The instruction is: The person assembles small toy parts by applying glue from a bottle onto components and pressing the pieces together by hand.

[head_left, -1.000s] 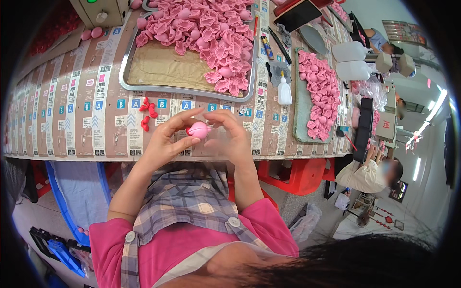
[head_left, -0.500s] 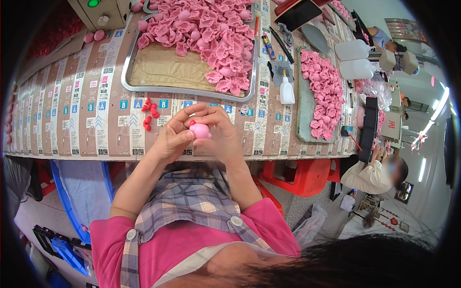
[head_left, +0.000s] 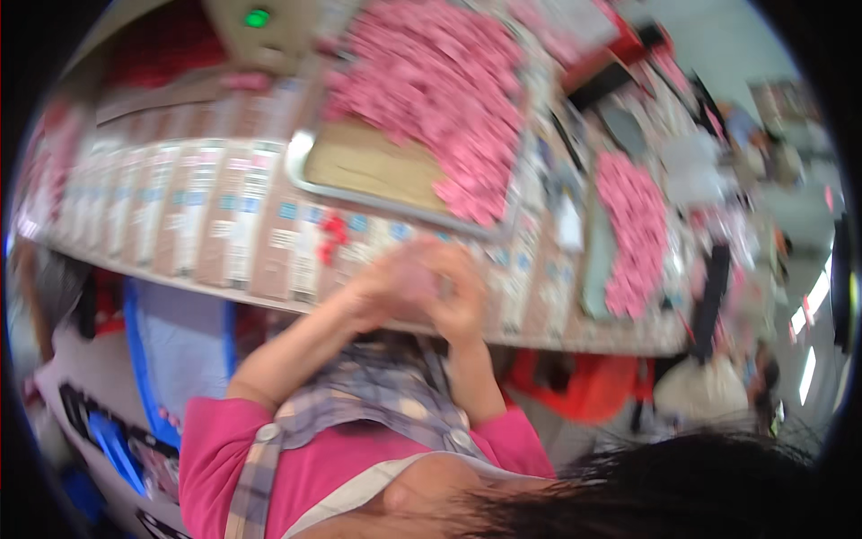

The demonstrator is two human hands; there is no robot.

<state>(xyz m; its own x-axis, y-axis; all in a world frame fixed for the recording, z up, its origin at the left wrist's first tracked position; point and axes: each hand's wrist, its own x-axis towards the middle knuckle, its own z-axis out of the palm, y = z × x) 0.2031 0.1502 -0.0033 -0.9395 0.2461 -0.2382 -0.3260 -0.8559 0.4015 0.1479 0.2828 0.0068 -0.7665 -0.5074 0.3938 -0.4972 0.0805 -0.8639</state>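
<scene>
Head view: pink piece (head_left: 416, 280) between left grip (head_left: 379, 286) and right grip (head_left: 460, 295), hold too blurred to tell.

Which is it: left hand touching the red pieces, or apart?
Apart: the blurred head view shows tabletop between the left hand and the red pieces.

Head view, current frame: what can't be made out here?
Head view: what lies between the left hand and right hand; fingers and motion blur hide its shape and each hand's grip.
Head view: single outlines among the pink pieces, smeared by blur; the upper edge cuts off the far side of their metal tray.
Head view: the number of red pieces, lost to blur.
</scene>
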